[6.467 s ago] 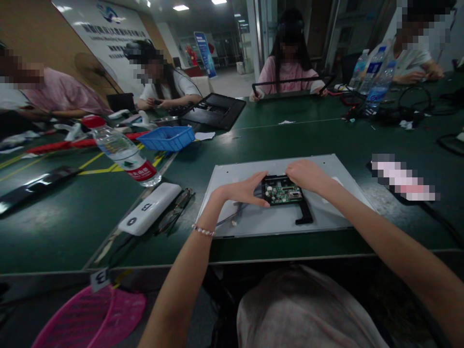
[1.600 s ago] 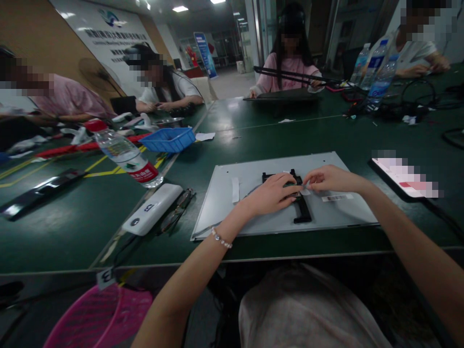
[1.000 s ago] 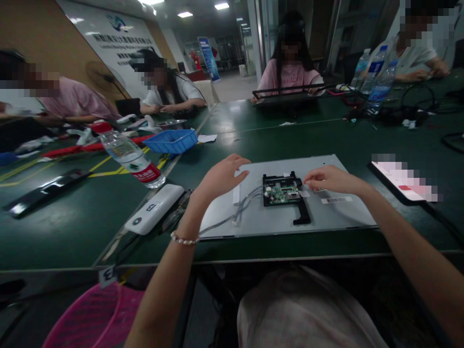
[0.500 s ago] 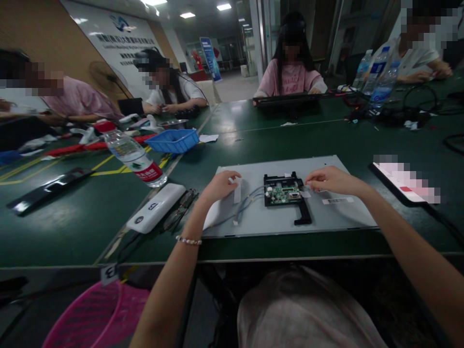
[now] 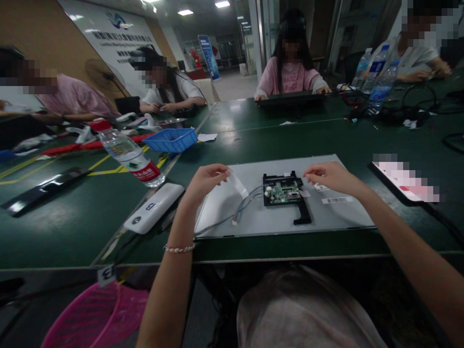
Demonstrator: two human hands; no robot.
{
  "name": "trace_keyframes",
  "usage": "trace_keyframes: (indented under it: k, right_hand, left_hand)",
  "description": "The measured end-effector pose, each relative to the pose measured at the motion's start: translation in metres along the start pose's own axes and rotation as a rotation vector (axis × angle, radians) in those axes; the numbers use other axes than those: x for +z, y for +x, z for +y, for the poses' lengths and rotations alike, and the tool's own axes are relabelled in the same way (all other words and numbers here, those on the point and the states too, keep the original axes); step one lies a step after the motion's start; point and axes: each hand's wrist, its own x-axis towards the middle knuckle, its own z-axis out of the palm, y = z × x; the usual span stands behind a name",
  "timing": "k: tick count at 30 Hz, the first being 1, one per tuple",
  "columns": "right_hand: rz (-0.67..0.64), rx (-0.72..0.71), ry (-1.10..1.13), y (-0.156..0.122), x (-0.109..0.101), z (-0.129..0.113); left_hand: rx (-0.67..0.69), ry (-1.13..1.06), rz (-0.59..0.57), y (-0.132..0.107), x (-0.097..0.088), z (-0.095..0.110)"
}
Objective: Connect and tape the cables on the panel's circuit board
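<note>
Pinched between thumb and finger of left hand: tape, held over left part of panel, loose end angled down toward cables. Fingers of right hand curled, tips set at far right corner of board; whether anything was gripped could not be told. Board seated in bracket at panel centre, label stuck to its right. Left of panel, bottle and power bank were laid.
</note>
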Motion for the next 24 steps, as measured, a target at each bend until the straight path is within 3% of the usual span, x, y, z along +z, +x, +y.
trace_keyframes:
  k: [5, 10, 17, 20, 24]
  right_hand:
    - [-0.003, -0.028, -0.039, -0.002, 0.003, -0.007]
    - [-0.002, -0.042, -0.087, -0.003, 0.004, -0.010]
    - [0.073, -0.159, -0.233, -0.002, 0.008, -0.024]
    - [0.074, -0.259, -0.251, -0.009, 0.019, -0.046]
    - [0.025, -0.423, -0.293, -0.024, 0.056, -0.080]
  left_hand:
    - [-0.012, 0.057, -0.093, -0.016, 0.014, 0.004]
    - [0.012, 0.347, -0.149, -0.031, 0.028, 0.001]
    - [0.117, 0.595, 0.142, -0.067, 0.042, 0.023]
    - [0.135, 0.642, 0.162, -0.083, 0.058, 0.032]
    - [0.099, 0.699, 0.143, -0.094, 0.079, 0.029]
